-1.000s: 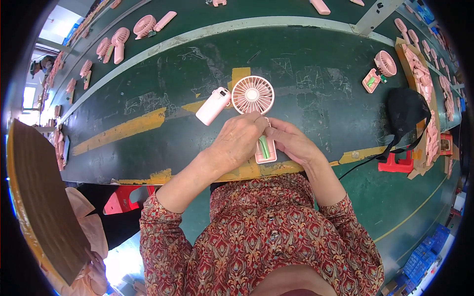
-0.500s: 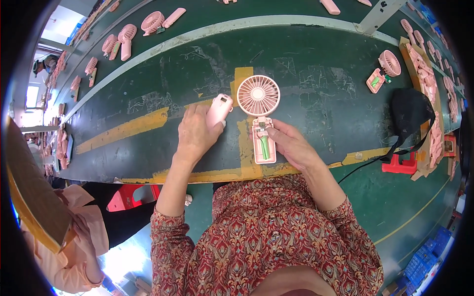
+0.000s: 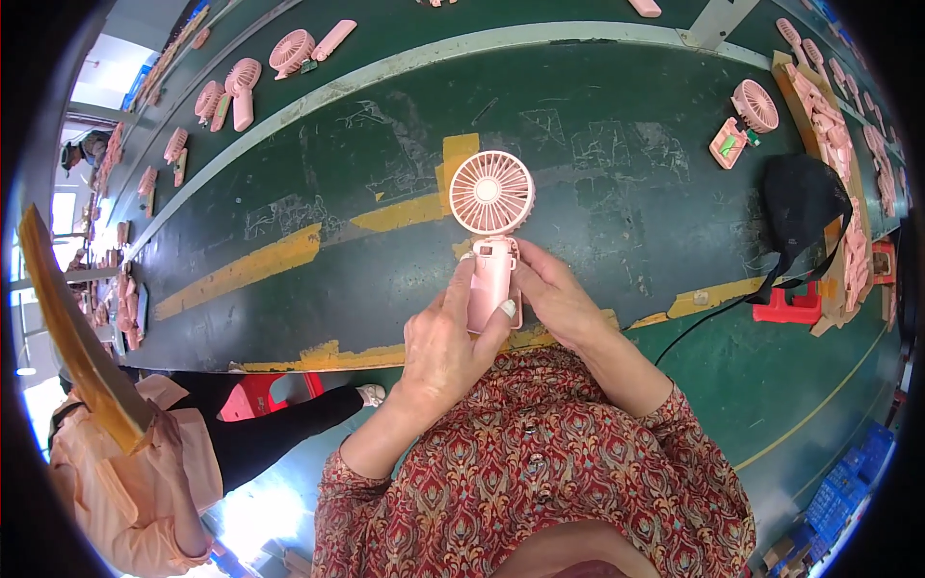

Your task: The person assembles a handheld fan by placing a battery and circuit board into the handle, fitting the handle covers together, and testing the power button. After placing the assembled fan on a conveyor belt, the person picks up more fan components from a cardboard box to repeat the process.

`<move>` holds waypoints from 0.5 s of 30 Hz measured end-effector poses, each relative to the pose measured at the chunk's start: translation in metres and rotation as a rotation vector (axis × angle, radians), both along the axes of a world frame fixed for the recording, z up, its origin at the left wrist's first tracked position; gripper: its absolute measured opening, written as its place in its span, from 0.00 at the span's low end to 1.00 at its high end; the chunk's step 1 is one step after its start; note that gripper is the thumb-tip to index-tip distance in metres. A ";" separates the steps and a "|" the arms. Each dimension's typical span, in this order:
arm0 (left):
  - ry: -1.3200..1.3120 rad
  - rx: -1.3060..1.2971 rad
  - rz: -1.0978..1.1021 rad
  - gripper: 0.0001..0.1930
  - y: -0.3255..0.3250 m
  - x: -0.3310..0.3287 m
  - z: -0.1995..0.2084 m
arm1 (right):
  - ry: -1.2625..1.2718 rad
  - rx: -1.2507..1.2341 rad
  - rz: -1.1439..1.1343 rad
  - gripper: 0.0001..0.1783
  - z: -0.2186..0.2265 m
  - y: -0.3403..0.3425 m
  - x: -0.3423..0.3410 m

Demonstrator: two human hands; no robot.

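Note:
A pink hand-held fan (image 3: 491,193) with a round grille head lies on the dark green belt (image 3: 385,144) just ahead of me. Both hands are on its handle (image 3: 492,284), which now carries a pink cover. My left hand (image 3: 445,342) wraps the handle from the left and below, thumb across its lower end. From the right, my right hand (image 3: 554,299) presses the handle's side with its fingers. The lower end of the handle is hidden by my fingers.
More pink fans and covers lie along the far belt (image 3: 289,48) and at the right (image 3: 747,111). A black bag (image 3: 800,212), a red block (image 3: 790,308) and a tray of pink parts (image 3: 848,144) are at the right. Another person (image 3: 135,482) holds a board at the lower left.
My left hand reached left to the loose pink cover, brought it back and set it on the fan's handle, hiding the green inside. Both hands now clasp the handle.

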State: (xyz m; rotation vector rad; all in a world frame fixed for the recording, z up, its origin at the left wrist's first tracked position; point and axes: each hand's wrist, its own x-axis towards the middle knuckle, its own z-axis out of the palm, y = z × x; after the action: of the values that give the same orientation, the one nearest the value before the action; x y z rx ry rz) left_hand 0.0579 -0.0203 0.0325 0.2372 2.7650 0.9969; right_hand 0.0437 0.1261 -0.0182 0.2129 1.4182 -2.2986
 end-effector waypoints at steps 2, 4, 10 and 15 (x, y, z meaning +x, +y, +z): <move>0.009 -0.025 -0.008 0.31 0.002 0.000 -0.001 | 0.032 0.034 -0.019 0.18 -0.001 0.000 0.001; -0.006 0.010 -0.001 0.30 0.003 0.000 -0.002 | 0.018 0.001 0.006 0.18 -0.001 0.002 0.002; 0.013 -0.003 -0.020 0.30 0.003 0.001 -0.004 | 0.004 -0.075 0.095 0.23 0.007 0.009 0.000; 0.043 -0.028 -0.040 0.31 0.001 0.004 -0.007 | -0.015 -0.156 0.154 0.25 0.003 0.013 -0.001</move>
State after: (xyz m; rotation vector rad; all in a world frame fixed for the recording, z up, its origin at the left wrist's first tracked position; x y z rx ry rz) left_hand 0.0618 -0.0189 0.0258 0.3122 2.7988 0.9533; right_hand 0.0429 0.1389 -0.0152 0.0701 1.1974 -2.2615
